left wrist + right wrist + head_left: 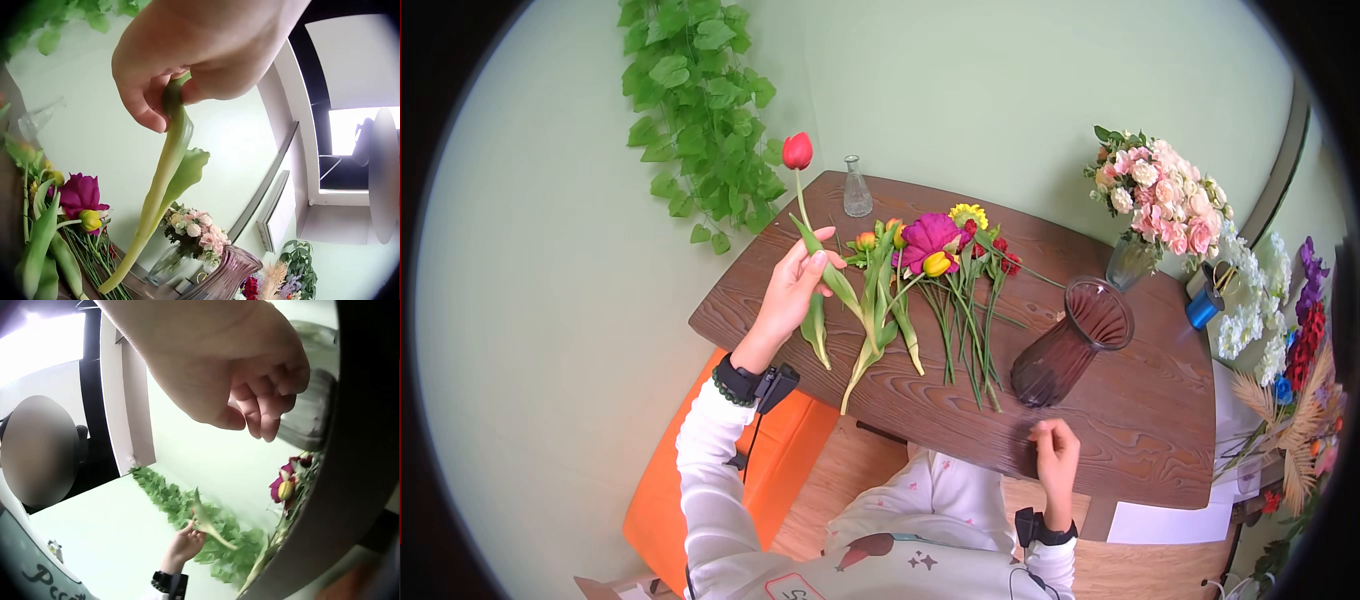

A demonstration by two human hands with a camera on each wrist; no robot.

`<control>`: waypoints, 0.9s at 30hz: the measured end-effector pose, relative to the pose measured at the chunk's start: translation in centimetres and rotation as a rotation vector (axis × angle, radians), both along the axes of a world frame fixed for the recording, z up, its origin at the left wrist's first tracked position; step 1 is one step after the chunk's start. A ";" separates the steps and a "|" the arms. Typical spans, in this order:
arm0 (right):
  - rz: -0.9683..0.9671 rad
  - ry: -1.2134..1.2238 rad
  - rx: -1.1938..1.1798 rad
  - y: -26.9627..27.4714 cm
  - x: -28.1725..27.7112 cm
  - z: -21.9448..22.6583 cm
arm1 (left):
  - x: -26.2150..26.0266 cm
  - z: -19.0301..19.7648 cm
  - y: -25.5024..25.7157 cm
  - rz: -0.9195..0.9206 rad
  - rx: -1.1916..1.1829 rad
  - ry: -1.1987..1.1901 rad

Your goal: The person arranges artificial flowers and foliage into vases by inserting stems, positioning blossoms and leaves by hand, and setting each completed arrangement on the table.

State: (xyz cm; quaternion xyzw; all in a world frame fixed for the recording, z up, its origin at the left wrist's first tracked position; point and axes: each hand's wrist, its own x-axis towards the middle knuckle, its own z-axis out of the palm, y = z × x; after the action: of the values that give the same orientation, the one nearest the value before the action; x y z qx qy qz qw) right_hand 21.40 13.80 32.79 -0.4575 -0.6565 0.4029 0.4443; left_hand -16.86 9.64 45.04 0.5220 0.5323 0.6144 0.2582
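A red tulip (pixel 797 151) with a long green stem is pinched by the left hand (pixel 792 290) above the table's left side; in the left wrist view the fingers of that hand (pixel 181 62) close round its leafy stem (pixel 153 194). Below lie more tulips with broad leaves, a magenta flower (pixel 930 243), a yellow tulip (pixel 937 264) and several thin green stems (pixel 975 340). The right hand (pixel 1056 455) is at the table's front edge, its fingers loosely curled round nothing, below the dark purple glass vase (pixel 1055 360).
At the table's back left stands a small clear bottle (pixel 857 190). Pink and white flowers (pixel 1165 195) fill a glass vase at the right, beside a blue spool (pixel 1203 308). More flowers (pixel 1300 370) lie beyond the right edge. An orange seat (pixel 730 470) is at the lower left.
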 end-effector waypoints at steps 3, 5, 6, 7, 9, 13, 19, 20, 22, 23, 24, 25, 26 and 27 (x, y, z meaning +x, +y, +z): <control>0.218 -0.007 0.024 -0.3 -2.7 1.8 | -1.1 -1.0 0.4 0.030 -0.095 -0.048; 0.342 -0.092 0.090 -0.4 -4.7 4.2 | -2.1 -2.3 0.9 0.057 -0.150 -0.067; 0.466 -0.177 0.158 -0.3 -5.7 5.3 | -2.7 -2.9 1.1 0.061 -0.208 -0.087; 0.465 -0.174 0.160 -0.1 -6.8 6.1 | -3.2 -3.6 1.4 0.064 -0.265 -0.105; 0.650 -0.272 0.261 0.3 -8.9 7.4 | -4.3 -5.1 2.0 0.062 -0.290 -0.068; 0.712 -0.221 0.178 3.4 -14.3 6.4 | -5.0 -7.4 2.2 0.049 -0.384 -0.137; 0.545 -0.039 -0.437 9.1 -22.2 5.3 | -6.0 -9.4 2.4 0.082 -0.393 -0.273; 0.507 -0.004 -0.493 10.2 -23.1 4.8 | -6.2 -9.5 2.4 0.087 -0.389 -0.274; 0.420 0.066 -0.578 11.2 -24.4 4.6 | -6.6 -9.8 2.3 0.070 -0.427 -0.288; 0.427 0.061 -0.577 11.7 -25.0 4.3 | -6.8 -10.1 2.2 0.077 -0.424 -0.292; 0.409 0.021 -0.607 12.3 -25.4 4.1 | -6.8 -10.3 2.0 0.063 -0.427 -0.324; 0.391 -0.017 -0.637 12.7 -25.9 3.8 | -7.0 -10.4 1.9 0.049 -0.429 -0.355; 0.354 -0.013 -0.642 13.0 -26.3 3.3 | -7.1 -10.6 1.9 0.057 -0.428 -0.357; 0.361 -0.016 -0.643 13.2 -26.7 2.8 | -7.1 -10.7 1.8 0.049 -0.431 -0.352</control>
State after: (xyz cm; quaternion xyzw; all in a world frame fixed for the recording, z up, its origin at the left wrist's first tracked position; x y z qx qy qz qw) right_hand -5.25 27.02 35.58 -0.4535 -0.5700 0.6569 0.1946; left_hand -23.97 11.46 34.30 0.3272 0.6103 0.5743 0.4367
